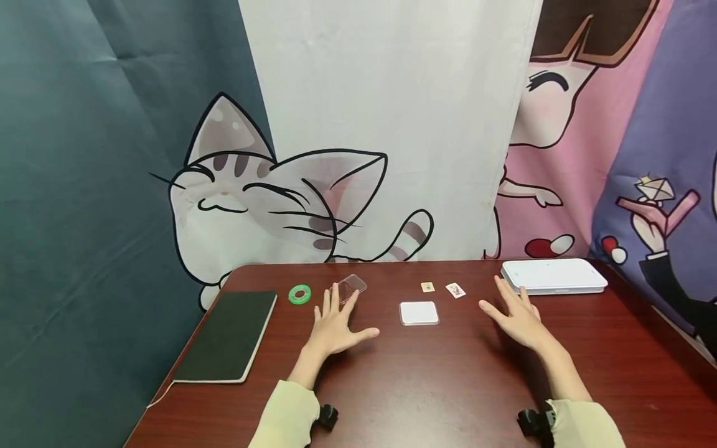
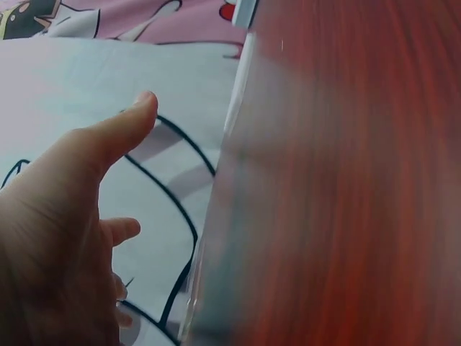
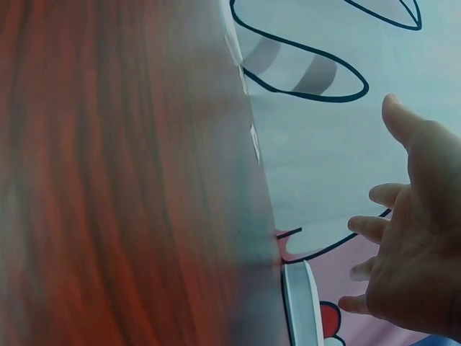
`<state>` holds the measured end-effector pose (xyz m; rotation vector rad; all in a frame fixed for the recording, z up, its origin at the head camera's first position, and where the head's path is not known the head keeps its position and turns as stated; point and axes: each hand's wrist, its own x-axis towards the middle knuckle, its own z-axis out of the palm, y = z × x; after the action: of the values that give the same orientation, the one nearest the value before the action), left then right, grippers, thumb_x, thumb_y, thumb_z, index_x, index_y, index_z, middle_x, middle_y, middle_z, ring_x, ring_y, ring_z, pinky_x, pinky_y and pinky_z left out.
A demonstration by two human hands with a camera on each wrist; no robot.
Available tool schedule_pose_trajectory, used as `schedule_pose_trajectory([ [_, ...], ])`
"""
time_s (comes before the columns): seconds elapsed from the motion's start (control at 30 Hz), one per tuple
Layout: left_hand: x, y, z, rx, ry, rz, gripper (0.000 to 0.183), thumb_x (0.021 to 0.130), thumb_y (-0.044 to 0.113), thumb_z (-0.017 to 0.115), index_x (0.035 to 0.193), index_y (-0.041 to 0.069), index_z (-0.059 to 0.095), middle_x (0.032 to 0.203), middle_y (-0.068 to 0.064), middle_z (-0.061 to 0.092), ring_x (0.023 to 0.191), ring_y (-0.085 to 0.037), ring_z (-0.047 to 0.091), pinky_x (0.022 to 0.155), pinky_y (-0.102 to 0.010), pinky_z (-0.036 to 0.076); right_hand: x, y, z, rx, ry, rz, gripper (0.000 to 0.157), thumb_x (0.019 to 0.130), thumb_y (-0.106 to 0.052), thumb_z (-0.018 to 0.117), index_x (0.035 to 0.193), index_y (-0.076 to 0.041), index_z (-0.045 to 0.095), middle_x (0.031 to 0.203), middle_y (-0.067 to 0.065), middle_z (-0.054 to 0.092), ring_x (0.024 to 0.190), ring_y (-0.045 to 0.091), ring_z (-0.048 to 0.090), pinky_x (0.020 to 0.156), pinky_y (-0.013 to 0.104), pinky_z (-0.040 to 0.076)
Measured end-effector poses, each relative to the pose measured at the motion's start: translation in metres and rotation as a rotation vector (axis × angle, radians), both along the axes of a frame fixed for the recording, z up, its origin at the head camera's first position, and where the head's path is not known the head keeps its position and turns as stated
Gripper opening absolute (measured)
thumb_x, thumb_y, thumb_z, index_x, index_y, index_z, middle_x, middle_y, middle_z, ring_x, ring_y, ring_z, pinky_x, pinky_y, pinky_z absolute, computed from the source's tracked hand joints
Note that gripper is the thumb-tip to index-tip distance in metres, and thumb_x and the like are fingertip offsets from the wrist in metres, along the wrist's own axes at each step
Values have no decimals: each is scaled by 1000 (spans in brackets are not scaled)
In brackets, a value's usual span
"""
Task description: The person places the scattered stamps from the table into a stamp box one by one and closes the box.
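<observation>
My left hand (image 1: 334, 331) hovers over the table with fingers spread and nothing in it. Its fingertips overlap a clear plastic case (image 1: 354, 284) in the head view. My right hand (image 1: 520, 320), also with fingers spread and holding nothing, is raised near a white box (image 1: 554, 275) at the back right. Between the hands lies a small white rectangular case (image 1: 419, 313) with a clear rim. Behind it are a small yellowish square sticker (image 1: 427, 287) and a small white picture card (image 1: 455, 290). A roll of green tape (image 1: 299, 294) lies left of the clear case.
A dark notebook (image 1: 225, 336) with pale page edges lies at the table's left side, a white cord (image 1: 160, 395) at its near corner. The reddish-brown table (image 1: 426, 392) ends at a printed curtain (image 1: 392, 93) at the back. Each wrist wears a black strap-on device.
</observation>
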<state>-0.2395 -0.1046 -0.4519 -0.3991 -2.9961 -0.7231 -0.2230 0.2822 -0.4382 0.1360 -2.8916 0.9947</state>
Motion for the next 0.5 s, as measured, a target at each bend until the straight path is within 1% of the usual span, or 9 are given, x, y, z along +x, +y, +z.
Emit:
schedule_pose_trajectory([
  [0.1,-1,8,-3,8,-1,-27,97,76,66,67,154,23,29,163,-26,5,150,-48,7,111,-74,18,-4,-3,-2,-10,12,11,83,95,-49,52,156,-7,14,159,29,16,140,64,-1,101,82,9],
  [0.17,-2,13,-6,11,2,-45,96,77,66,67,154,22,30,162,-27,7,149,-49,8,112,-73,19,-8,-4,-5,-17,28,22,83,95,-47,54,155,-4,17,158,31,18,141,64,1,103,81,10],
  [0.27,-4,21,-10,20,-3,-67,96,77,65,67,154,19,30,161,-29,9,148,-51,10,112,-72,20,-16,-7,-9,-34,53,47,83,93,-43,58,152,3,22,155,34,23,142,60,7,109,76,9],
  [0.37,-5,29,-13,31,-14,-84,97,77,65,67,154,18,31,161,-29,11,148,-51,11,113,-70,21,-26,-9,-15,-50,79,76,81,92,-38,62,148,9,28,151,37,28,142,56,16,115,69,10],
  [0.43,-6,35,-14,44,-25,-93,96,77,64,67,153,18,31,160,-29,12,148,-50,12,113,-70,21,-32,-11,-19,-68,79,88,78,92,-36,62,147,10,30,149,37,31,141,55,22,115,66,14],
  [0.5,-8,41,-16,51,-31,-102,95,77,64,67,153,18,32,160,-29,13,148,-50,13,114,-69,20,-38,-13,-22,-94,54,88,77,93,-35,61,147,10,30,149,37,32,140,54,25,114,66,19],
])
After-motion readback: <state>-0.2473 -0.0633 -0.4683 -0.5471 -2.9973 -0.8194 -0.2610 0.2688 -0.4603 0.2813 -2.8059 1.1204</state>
